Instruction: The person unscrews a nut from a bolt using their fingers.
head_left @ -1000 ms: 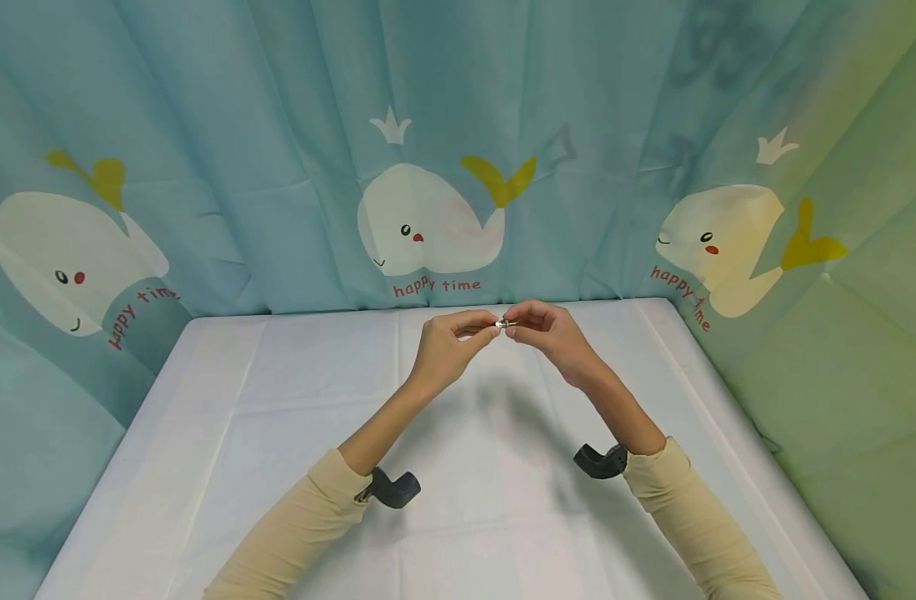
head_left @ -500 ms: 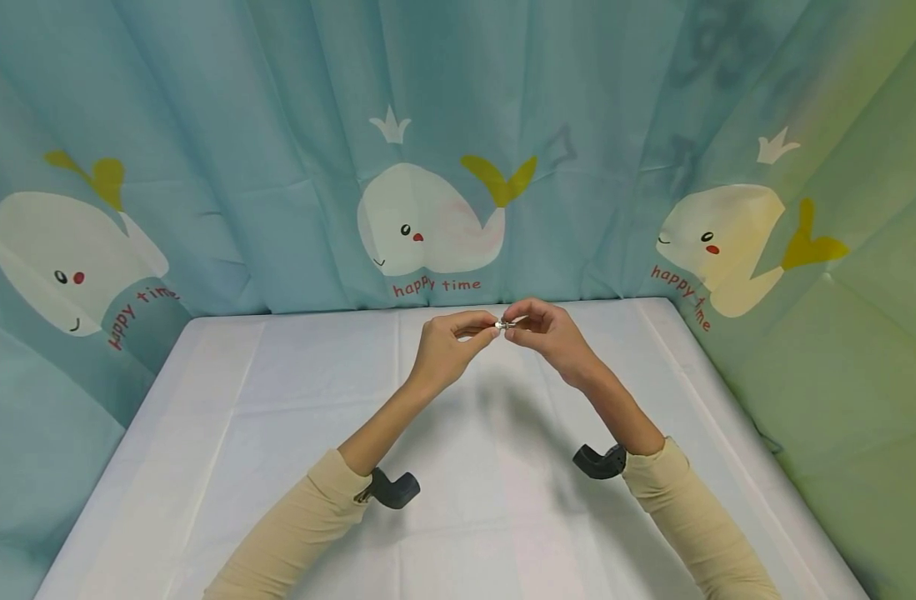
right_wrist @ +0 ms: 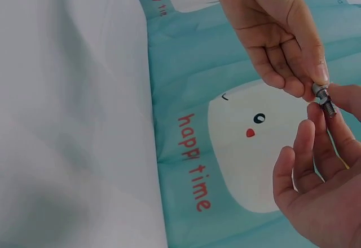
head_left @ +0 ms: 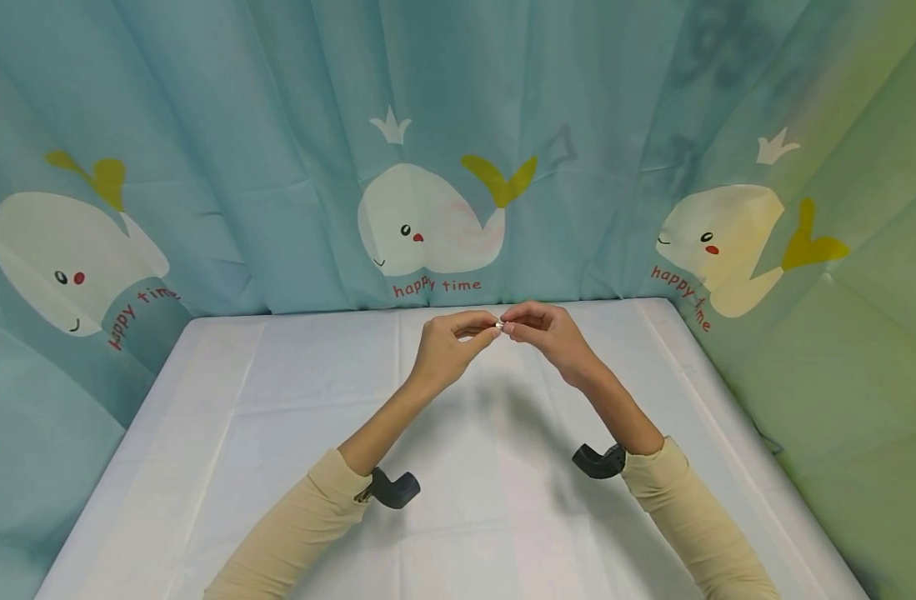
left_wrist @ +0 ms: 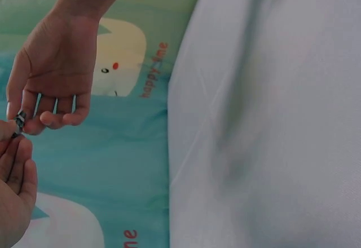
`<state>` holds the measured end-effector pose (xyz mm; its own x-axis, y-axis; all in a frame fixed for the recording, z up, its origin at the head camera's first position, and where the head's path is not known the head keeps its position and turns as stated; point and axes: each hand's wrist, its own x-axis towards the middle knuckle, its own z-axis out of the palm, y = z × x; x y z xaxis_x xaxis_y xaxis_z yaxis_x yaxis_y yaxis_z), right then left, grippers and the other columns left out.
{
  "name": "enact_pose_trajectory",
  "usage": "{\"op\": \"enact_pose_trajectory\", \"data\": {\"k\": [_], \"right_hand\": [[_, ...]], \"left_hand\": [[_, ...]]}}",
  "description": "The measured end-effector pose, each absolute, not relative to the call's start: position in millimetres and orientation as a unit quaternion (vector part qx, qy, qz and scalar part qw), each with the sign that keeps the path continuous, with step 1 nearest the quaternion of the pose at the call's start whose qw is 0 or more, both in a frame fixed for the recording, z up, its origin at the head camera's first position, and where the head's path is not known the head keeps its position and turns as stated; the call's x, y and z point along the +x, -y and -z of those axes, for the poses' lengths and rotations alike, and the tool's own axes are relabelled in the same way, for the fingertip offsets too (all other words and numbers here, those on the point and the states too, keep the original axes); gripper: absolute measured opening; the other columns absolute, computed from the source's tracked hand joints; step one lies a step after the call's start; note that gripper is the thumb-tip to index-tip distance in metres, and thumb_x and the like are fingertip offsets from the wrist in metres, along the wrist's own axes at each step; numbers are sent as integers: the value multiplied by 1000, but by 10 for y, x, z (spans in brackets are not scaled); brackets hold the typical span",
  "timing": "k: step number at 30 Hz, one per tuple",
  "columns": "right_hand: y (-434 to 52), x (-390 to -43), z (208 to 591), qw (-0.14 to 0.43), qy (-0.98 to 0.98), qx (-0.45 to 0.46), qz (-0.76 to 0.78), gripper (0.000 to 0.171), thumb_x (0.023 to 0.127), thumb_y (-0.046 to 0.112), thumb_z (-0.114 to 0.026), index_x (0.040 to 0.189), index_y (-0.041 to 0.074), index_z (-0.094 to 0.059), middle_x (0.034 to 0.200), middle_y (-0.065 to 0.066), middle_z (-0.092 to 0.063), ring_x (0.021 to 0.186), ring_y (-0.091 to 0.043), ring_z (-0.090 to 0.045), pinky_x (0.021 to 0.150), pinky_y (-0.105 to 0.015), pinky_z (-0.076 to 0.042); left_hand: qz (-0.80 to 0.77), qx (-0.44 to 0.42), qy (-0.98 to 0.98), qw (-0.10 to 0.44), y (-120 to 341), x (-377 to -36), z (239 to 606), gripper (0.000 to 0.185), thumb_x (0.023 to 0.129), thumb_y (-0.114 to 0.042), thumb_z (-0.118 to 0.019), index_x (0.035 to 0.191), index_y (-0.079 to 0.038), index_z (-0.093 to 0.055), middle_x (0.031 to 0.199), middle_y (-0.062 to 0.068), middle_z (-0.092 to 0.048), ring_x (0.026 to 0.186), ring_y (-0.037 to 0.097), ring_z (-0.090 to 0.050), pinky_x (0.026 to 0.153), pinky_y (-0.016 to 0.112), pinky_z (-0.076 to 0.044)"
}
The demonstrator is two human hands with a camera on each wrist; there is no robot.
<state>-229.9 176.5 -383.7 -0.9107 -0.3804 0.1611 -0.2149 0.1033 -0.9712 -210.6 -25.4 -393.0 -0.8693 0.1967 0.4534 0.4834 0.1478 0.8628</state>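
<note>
A small silver bolt (right_wrist: 330,110) with a threaded end is held between both hands above the far part of the table. My left hand (head_left: 442,346) pinches its head end between thumb and fingers. From the other side, the thumb and fingertips of my right hand (head_left: 555,337) pinch around a ring-like piece on the shank, seemingly a nut (right_wrist: 323,98). The right wrist view shows the threads sticking out past the fingers. In the left wrist view the bolt (left_wrist: 20,120) is partly covered by the fingertips.
A white cloth covers the table (head_left: 315,417). Behind it hangs a blue curtain (head_left: 292,208) printed with whales, turning green at the right. Black wrist mounts (head_left: 396,489) sit at both sleeve cuffs. Shadows of the arms fall on the cloth.
My right thumb and fingers have shifted slightly left along the bolt, closer to the left fingertips, and less of the metal shows. The left hand stays in place.
</note>
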Motion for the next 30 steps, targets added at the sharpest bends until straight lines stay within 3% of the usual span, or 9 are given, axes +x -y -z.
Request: {"op": "enact_pose_trajectory", "data": {"k": [13, 21, 30], "right_hand": [[-1767, -2267, 3810, 58, -731, -230, 640, 19, 93, 0, -67, 110, -8, -63, 101, -1, -66, 88, -19, -65, 84, -34, -54], [-1754, -2265, 3825, 47, -735, -234, 634, 29, 95, 3, -66, 121, -7, -60, 115, -8, -63, 94, -22, -64, 88, -31, -53], [-1759, -2259, 3832, 39, -753, -231, 615, 22, 98, 10, -63, 114, -5, -65, 103, -5, -68, 95, -27, -62, 88, -33, -52]], "left_hand": [[608, -234, 748, 125, 260, -2105, 3922, 12, 91, -7, -75, 102, -4, -78, 95, 5, -76, 89, 17, -72, 80, 39, -58], [609, -227, 751, 120, 257, -2090, 3921, 12, 91, -9, -75, 102, -4, -78, 95, 5, -76, 89, 16, -72, 78, 39, -58], [602, -235, 753, 127, 247, -2098, 3932, 12, 91, -7, -74, 101, -2, -77, 94, 6, -75, 88, 16, -72, 80, 37, -58]]}}
